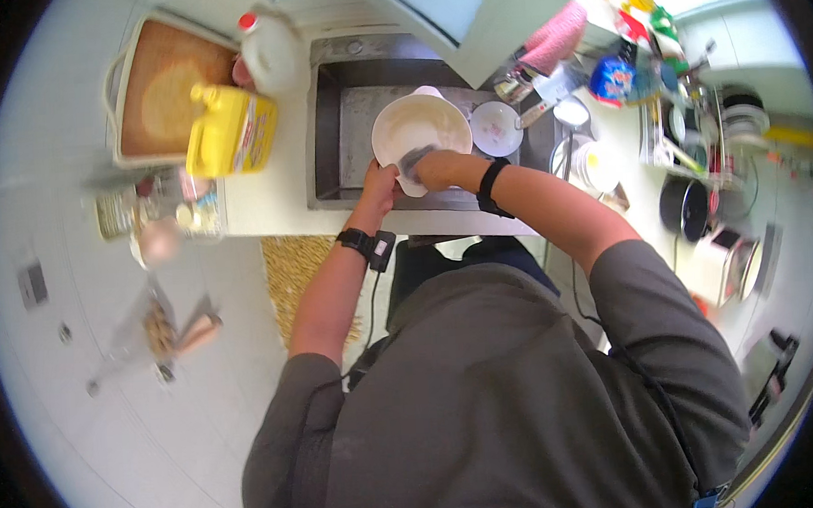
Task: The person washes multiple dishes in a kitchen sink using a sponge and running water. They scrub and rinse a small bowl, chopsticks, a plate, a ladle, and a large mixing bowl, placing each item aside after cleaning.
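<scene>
A white bowl (421, 121) with two tab handles is held over the metal sink (355, 136). My left hand (379, 186) grips its near left rim beside the lower handle. In my right hand (436, 169) is a grey scouring pad (415, 157), pressed against the inside of the bowl near that same handle; blur hides its texture. Just right of the bowl, a small white dish (496, 128) with a reddish print rests at the sink's right side.
Left of the sink stand a yellow jug (234, 132), a white jug with a red cap (272, 50) and a brown-bottomed tray (170, 80). A cleaver (553, 94), a ladle (570, 112) and stacked dishes (595, 165) crowd the right. An open window sash (463, 16) juts over the sink.
</scene>
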Demonstrator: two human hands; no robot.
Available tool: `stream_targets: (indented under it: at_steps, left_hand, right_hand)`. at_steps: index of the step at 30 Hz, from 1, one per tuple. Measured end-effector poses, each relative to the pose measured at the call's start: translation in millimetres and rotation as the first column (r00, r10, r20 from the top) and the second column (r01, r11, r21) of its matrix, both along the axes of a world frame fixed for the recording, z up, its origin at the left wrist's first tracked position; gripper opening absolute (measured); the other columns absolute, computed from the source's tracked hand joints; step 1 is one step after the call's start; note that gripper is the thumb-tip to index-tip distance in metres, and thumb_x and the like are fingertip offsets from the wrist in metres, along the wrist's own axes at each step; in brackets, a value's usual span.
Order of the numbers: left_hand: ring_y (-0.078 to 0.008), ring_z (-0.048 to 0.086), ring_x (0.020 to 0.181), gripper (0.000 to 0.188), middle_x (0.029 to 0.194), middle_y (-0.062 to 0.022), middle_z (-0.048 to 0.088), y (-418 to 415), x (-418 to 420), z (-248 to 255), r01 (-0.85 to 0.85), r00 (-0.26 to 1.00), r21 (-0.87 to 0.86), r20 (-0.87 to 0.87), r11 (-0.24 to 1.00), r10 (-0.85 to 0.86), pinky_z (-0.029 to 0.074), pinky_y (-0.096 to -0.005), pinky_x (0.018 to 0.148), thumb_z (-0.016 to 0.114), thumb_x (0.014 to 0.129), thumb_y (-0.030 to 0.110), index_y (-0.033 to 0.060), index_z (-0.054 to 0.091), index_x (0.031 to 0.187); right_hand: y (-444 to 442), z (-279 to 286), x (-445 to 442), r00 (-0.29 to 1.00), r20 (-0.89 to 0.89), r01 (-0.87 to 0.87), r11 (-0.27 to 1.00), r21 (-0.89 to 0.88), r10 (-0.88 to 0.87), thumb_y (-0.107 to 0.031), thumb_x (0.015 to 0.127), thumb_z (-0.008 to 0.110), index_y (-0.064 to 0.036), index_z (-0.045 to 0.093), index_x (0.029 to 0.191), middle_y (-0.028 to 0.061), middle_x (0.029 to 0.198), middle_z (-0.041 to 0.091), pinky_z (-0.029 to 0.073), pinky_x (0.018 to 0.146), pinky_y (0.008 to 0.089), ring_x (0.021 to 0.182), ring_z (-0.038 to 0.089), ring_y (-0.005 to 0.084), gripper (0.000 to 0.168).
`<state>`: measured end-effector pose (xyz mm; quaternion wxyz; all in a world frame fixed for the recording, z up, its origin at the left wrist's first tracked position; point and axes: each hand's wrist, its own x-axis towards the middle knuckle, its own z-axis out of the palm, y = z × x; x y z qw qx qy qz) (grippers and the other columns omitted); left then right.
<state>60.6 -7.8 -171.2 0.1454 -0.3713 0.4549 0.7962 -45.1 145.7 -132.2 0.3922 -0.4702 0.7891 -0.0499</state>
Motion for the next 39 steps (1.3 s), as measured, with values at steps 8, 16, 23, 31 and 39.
stream_targets:
  at_steps: [8,16,23,31,39]
  left_hand:
    - [-0.036,0.071,0.096,0.063,0.123,-0.0165,0.061,-6,-11,29,0.129,0.991,-0.154,0.043,0.98,-0.124,0.062,-0.0531,0.071,0.051,0.084,0.003,0.0077,0.037,0.145]
    - [-0.0335,0.071,0.097,0.056,0.125,-0.0193,0.061,3,-37,44,0.043,0.999,-0.29,0.004,0.956,-0.044,0.064,-0.0498,0.067,0.049,0.085,-0.001,0.0038,0.044,0.141]
    - [-0.0327,0.072,0.101,0.053,0.119,-0.0161,0.065,-21,-37,73,0.218,0.975,-0.436,0.122,0.873,-0.183,0.062,-0.0458,0.069,0.048,0.083,-0.002,0.0027,0.049,0.136]
    - [-0.0325,0.07,0.104,0.057,0.122,-0.014,0.065,-50,-60,106,0.484,0.873,-0.345,0.263,0.804,-0.412,0.061,-0.0481,0.078,0.049,0.084,0.003,0.0048,0.047,0.141]
    - [-0.0393,0.063,0.111,0.051,0.127,-0.023,0.058,-73,-58,79,0.273,0.95,-0.012,0.159,0.962,-0.268,0.056,-0.0551,0.093,0.051,0.089,0.009,-0.0054,0.043,0.137]
  right_hand:
    - [35,-20,-20,0.844,-0.517,0.11,0.989,-0.096,-0.144,-0.026,0.091,0.056,-0.012,0.078,0.105,0.0116,0.113,0.072,0.045,0.098,0.0497,0.106,0.067,0.0342,0.029]
    - [25,20,40,0.856,0.316,0.497,0.822,-0.278,-0.41,-0.018,0.083,0.062,-0.007,0.067,0.125,0.023,0.118,0.068,0.052,0.089,0.0441,0.112,0.065,0.0355,0.043]
    - [90,34,26,0.902,-0.401,0.005,0.931,-0.364,-0.161,-0.023,0.083,0.068,-0.016,0.068,0.118,0.0104,0.118,0.062,0.046,0.099,0.042,0.117,0.057,0.0284,0.036]
    - [106,7,20,0.864,-0.488,-0.241,0.75,-0.616,-0.123,-0.02,0.083,0.067,-0.018,0.068,0.097,0.0043,0.103,0.064,0.051,0.085,0.0395,0.108,0.061,0.0244,0.015]
    - [31,36,51,0.91,-0.172,0.213,0.78,-0.588,-0.378,-0.018,0.082,0.067,-0.011,0.069,0.105,0.0065,0.104,0.064,0.056,0.075,0.0434,0.101,0.064,0.0282,0.024]
